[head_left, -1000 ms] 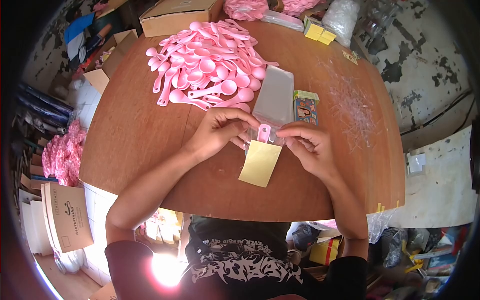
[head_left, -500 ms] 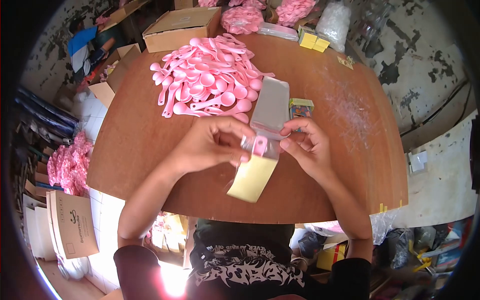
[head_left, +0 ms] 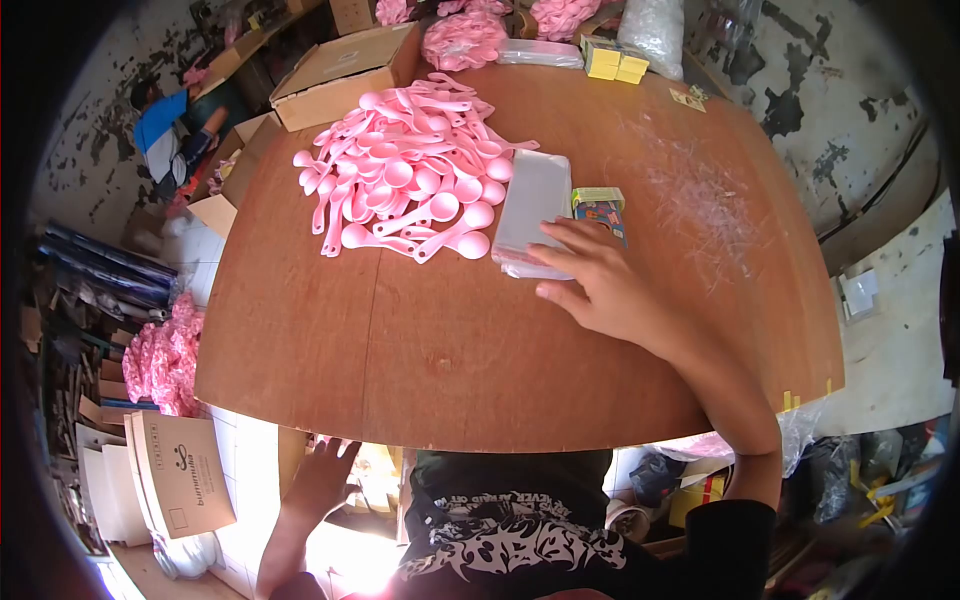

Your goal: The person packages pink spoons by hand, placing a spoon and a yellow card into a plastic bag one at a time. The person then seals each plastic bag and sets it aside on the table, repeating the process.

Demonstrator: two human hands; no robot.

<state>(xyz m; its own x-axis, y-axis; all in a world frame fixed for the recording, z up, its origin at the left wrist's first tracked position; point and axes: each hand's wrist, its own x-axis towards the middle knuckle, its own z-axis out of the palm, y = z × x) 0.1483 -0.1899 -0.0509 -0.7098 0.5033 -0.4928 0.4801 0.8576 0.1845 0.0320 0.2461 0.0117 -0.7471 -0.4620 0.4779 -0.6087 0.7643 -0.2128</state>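
Observation:
My right hand (head_left: 600, 280) is open, its fingers spread over the lower right part of a stack of clear plastic bags (head_left: 535, 190). Just beyond those fingers lies a small stack of printed cards (head_left: 600, 208), partly covered by the hand. Left of the bags is a large heap of pink measuring spoons (head_left: 400, 170). My left hand (head_left: 322, 482) hangs below the table's front edge, fingers apart and nothing visible in them. It is beside a box of packed goods (head_left: 375, 485), which is overexposed by glare.
A closed cardboard box (head_left: 345, 75) sits at the table's back left. Yellow card stacks (head_left: 613, 60) and a roll of clear plastic (head_left: 652, 38) stand at the back. Plastic scraps (head_left: 700, 205) litter the right side. At far left, a person (head_left: 170, 130) bends near open cartons.
The bagged pink spoon with its yellow card has left my hands and the tabletop. My left hand dropped below the table edge; my right hand moved onto the bag stack.

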